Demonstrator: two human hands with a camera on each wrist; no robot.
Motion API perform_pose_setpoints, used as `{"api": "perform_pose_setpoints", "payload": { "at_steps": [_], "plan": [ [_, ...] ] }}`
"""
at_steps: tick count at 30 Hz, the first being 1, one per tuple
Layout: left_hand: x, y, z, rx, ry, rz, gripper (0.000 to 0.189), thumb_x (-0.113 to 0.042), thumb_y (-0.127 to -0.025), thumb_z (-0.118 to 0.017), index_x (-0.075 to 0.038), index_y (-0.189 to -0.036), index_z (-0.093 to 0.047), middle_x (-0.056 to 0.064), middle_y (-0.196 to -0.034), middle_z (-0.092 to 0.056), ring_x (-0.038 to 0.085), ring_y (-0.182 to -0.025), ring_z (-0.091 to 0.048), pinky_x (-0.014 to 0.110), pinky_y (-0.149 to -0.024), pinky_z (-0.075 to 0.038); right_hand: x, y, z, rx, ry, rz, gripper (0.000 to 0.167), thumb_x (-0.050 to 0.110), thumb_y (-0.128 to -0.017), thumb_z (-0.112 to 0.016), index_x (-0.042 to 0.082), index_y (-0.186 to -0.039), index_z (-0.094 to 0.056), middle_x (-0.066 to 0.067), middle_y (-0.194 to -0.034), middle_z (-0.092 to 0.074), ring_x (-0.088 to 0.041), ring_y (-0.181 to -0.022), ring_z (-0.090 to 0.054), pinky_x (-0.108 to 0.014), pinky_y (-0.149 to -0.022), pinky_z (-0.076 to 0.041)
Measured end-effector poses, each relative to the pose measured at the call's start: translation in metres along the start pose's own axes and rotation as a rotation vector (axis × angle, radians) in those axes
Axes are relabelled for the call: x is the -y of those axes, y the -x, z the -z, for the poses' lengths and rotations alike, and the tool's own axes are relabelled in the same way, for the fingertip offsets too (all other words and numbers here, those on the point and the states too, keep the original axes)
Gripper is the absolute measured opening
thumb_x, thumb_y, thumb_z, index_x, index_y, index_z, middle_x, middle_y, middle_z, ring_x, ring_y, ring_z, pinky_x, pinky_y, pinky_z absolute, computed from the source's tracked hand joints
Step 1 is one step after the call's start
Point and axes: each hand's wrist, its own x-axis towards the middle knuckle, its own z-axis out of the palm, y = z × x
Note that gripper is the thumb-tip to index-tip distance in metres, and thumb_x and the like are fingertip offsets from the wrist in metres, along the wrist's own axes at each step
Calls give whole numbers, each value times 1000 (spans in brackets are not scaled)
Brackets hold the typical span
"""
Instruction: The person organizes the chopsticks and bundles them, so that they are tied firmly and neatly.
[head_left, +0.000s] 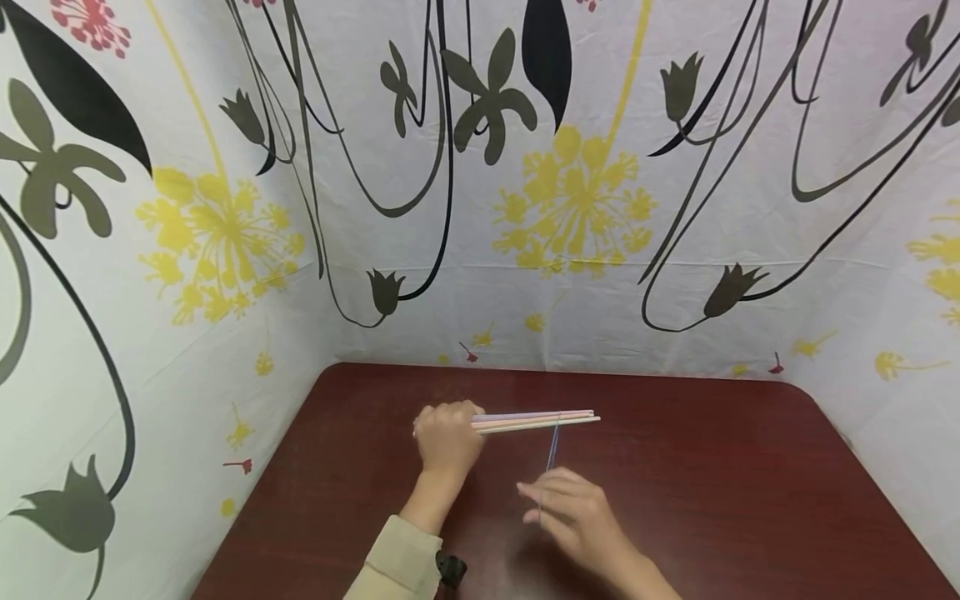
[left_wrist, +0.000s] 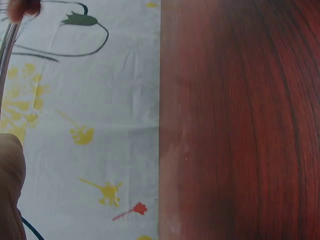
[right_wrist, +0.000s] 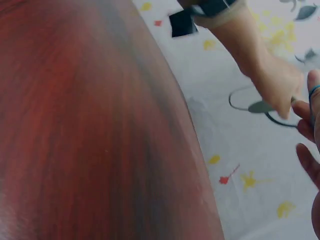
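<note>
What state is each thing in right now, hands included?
Pale sticks: bundled side by side, roughly level.
Blue band: stretched between the pale sticks and the right hand; whether it circles every stick is unclear.
Left hand: gripping the pale sticks.
Right hand: holding the blue band.
Patterned cloth: hanging, lightly creased.

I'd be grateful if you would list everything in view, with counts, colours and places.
Thin sticks: several, exact count unclear; pastel, including lilac, pinkish and pale; above the table, in the left hand
Blue band: one; blue; stretched between the sticks and the right hand
Table: one; dark red-brown; beneath the hands
Cloth: count unclear; white with yellow, grey-green, black and red plant prints; around the table
Black device: one; black; beside the left cuff
Sleeve: one; beige; left forearm
Left hand: one; bare; gripping the sticks
Right hand: one; bare; holding the band
</note>
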Motion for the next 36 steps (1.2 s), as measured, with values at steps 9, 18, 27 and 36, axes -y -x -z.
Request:
{"api": "perform_pose_setpoints", "payload": {
  "at_steps": [9,18,27,36],
  "plan": [
    [1,2,1,-4,37,54,30,-14,-71,-52,-18,-46,-37,-3,-40,-32,13,-36,-22,28,-40,-21,28,1,-15,-437,-354,-608,67,6,-104,-50,-3,-159,-12,-6,-112,-74,-13,-93,-70,-25,-69,-56],
    [-14,-5,7,-71,80,22,27,-15,-72,-57,-18,-47,-46,-3,-42,-41,16,-35,-35,31,-41,-30,27,-15,-9,-422,-388,-810,44,-8,-99,-52,-23,-138,-40,-5,-85,-76,-11,-73,-70,-20,-75,-55],
    [-21,-11,16,-153,148,-9,26,-15,-69,-54,-20,-47,-42,-5,-41,-36,13,-36,-29,28,-40,-26,-5,-6,16,-352,-531,-344,35,-2,-106,-28,-21,-117,-56,-7,-52,-33,-16,-45,-29,-25,-44,-27],
    [-21,-11,16,-177,152,-19,26,-13,-71,-55,-19,-47,-46,-5,-42,-39,13,-36,-31,29,-40,-27,-15,-13,22,-378,-628,-130,54,16,-110,-17,-26,-134,-42,-1,-54,-23,-9,-48,-22,-21,-46,-22]
  ]
}}
